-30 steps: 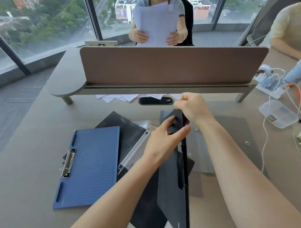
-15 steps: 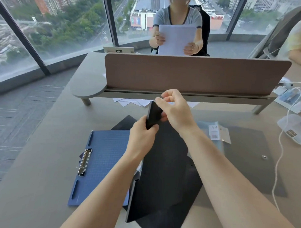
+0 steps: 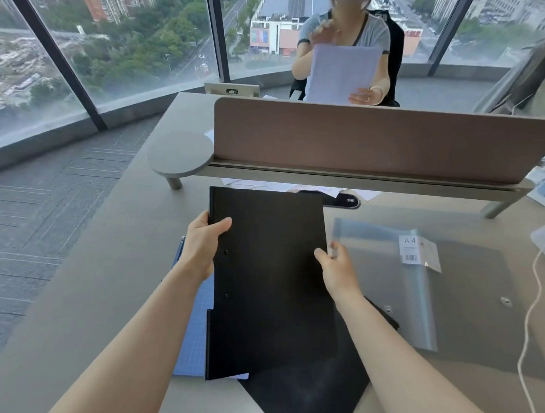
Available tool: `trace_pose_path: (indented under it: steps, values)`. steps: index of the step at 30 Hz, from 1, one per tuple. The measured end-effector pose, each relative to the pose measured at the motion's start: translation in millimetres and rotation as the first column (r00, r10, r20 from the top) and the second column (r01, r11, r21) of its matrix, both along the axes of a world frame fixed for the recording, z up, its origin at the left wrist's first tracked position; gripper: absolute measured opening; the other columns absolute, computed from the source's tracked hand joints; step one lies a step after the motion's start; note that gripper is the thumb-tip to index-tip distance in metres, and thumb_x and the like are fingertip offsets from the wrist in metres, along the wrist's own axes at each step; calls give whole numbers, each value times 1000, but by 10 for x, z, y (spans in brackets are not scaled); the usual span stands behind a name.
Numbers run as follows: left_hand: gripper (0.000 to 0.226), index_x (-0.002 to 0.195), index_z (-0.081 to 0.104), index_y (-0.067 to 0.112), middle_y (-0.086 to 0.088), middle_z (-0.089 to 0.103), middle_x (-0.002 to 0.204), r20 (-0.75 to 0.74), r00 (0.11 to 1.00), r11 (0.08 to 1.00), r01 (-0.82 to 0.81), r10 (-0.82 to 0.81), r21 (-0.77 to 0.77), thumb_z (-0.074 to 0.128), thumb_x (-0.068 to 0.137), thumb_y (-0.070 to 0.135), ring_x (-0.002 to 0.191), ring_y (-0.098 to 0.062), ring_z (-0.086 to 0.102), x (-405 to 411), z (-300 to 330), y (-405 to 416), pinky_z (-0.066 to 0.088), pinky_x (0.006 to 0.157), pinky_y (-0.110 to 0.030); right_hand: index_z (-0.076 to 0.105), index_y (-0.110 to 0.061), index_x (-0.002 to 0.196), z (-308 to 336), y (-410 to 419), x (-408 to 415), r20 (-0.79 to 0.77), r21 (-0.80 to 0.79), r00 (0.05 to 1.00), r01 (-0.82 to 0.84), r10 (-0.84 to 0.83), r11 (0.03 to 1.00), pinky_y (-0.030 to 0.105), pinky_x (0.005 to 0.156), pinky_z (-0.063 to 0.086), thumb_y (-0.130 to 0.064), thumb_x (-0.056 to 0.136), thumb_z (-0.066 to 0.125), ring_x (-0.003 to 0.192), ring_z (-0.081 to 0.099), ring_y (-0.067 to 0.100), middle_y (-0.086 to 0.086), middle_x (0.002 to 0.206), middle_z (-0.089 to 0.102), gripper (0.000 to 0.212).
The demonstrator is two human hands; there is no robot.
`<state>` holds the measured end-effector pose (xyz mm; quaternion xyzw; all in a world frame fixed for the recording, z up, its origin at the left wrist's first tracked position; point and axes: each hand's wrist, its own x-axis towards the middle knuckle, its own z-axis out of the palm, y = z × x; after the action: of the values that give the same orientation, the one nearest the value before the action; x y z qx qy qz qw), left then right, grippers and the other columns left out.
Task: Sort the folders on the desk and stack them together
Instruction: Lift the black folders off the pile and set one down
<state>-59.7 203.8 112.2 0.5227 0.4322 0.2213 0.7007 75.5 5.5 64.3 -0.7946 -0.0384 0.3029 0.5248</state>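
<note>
The blue clipboard (image 3: 195, 332) lies on the bench (image 3: 92, 305), mostly hidden. The left hand (image 3: 201, 242) pinches the left edge of the black folder (image 3: 267, 277), held over the clipboard. The right hand (image 3: 336, 270) grips its right edge. Lower it flat and square the corners before taking the clear folder (image 3: 391, 282) at right.

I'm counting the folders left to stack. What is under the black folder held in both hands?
Under the black folder a blue clipboard shows at its left edge, and another dark folder below. Anything else beneath is covered.
</note>
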Motion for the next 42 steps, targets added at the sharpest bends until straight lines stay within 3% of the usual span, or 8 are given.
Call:
trace_pose_path:
  steps: [4, 11, 17, 20, 27, 32, 37, 42]
  values:
    - [20, 115, 65, 10, -12, 74, 104, -40, 999, 999, -14, 13, -35, 62, 95, 9, 89, -27, 72, -115, -216, 191, 61, 69, -39, 64, -27, 109, -204, 107, -133, -96, 32, 995, -36, 39, 999, 43, 99, 50, -17, 93, 53, 108, 64, 21, 1, 118, 68, 22]
    - [24, 114, 60, 14, -9, 72, 109, -252, 967, 999, 41, -32, 30, 64, 93, 23, 96, -26, 72, -349, -693, 439, 59, 85, -45, 58, -20, 117, -505, 340, -369, -199, -17, 980, 12, -15, 1000, 43, 99, 50, -19, 97, 50, 115, 59, 24, 2, 120, 62, 22]
    - [38, 121, 59, 18, -3, 71, 96, -470, 877, 984, 156, -96, 89, 54, 87, 3, 86, -23, 66, -650, -1045, 571, 55, 85, -39, 51, -19, 121, -632, 571, -546, -188, -37, 982, 23, -29, 999, 29, 80, 47, -16, 100, 45, 95, 56, 14, 0, 109, 57, 22]
    - [46, 120, 63, 21, -4, 73, 106, -534, 842, 979, 166, -77, 120, 55, 78, 5, 94, -27, 69, -805, -1189, 666, 56, 90, -48, 47, -18, 129, -688, 707, -640, -169, -85, 986, -24, 10, 996, 33, 87, 49, -16, 100, 45, 106, 56, 20, 2, 120, 56, 30]
    - [57, 134, 55, 29, 3, 69, 114, -572, 820, 973, 143, -16, 179, 53, 84, 3, 100, -26, 67, -963, -1317, 784, 53, 59, -31, 53, -11, 122, -794, 881, -765, -40, -302, 979, -203, 200, 931, 36, 87, 53, -18, 94, 52, 103, 61, 21, -1, 119, 61, 29]
    - [58, 138, 52, 25, 1, 69, 117, -623, 783, 972, 141, 8, 189, 53, 84, 5, 106, -28, 65, -999, -1432, 830, 55, 84, -40, 58, -12, 118, -854, 919, -792, 94, -500, 930, -265, 356, 824, 31, 72, 48, -27, 91, 57, 85, 56, 20, 5, 115, 58, 31]
    - [55, 140, 50, 22, 2, 68, 119, -652, 758, 969, 147, 19, 199, 54, 87, 6, 103, -29, 64, -1017, -1520, 818, 55, 82, -44, 54, -12, 129, -854, 954, -828, 79, -501, 927, -281, 367, 818, 29, 78, 47, -17, 93, 53, 105, 61, 25, 5, 123, 62, 36]
    - [48, 133, 56, 16, -7, 65, 121, -673, 737, 961, 132, 69, 242, 54, 85, 8, 106, -31, 62, -1035, -1577, 850, 50, 88, -42, 63, -8, 110, -865, 974, -843, 64, -473, 923, -306, 378, 826, 37, 76, 53, -8, 88, 49, 83, 58, 23, 7, 104, 69, 25]
